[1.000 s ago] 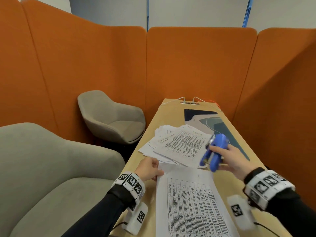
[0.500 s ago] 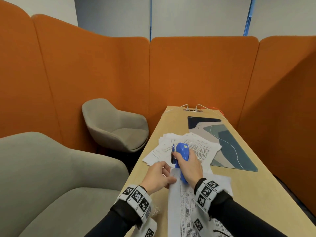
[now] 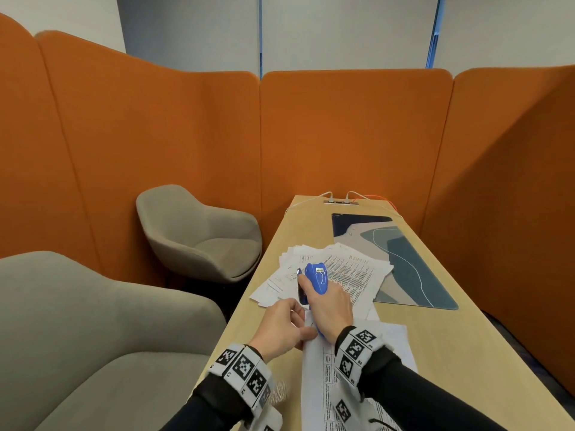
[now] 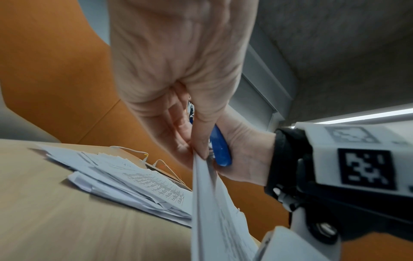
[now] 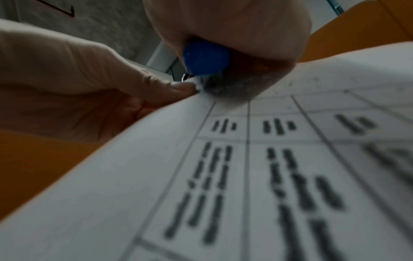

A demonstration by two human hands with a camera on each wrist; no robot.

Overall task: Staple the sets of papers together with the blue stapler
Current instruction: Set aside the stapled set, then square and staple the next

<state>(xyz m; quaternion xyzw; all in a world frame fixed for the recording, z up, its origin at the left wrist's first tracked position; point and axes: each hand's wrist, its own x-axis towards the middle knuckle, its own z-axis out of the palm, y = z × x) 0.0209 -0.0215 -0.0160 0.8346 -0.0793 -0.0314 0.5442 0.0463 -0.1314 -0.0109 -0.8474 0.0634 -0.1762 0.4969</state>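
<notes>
My right hand (image 3: 323, 303) grips the blue stapler (image 3: 315, 279) from above, its nose pointing away from me. The stapler's rear end (image 4: 220, 146) sits at the top-left corner of the near paper set (image 3: 314, 368), a printed table sheet. My left hand (image 3: 300, 329) pinches that corner and holds it raised off the table, thumb on top (image 4: 201, 141). In the right wrist view the stapler (image 5: 205, 60) meets the paper set (image 5: 245, 176) at the corner, beside my left hand's fingertip (image 5: 178, 87). Whether the stapler's mouth has closed on the paper is hidden.
A loose pile of printed papers (image 3: 351, 272) lies just beyond my hands, overlapping a blue patterned desk mat (image 3: 413, 269). Cables (image 3: 340, 201) plug in at the table's far end. A grey chair (image 3: 202, 234) and sofa (image 3: 93, 321) stand left; orange partitions enclose the table.
My right hand brought the stapler from the right, over the pile, to the near set's top-left corner. My left hand closed on that corner and lifted it.
</notes>
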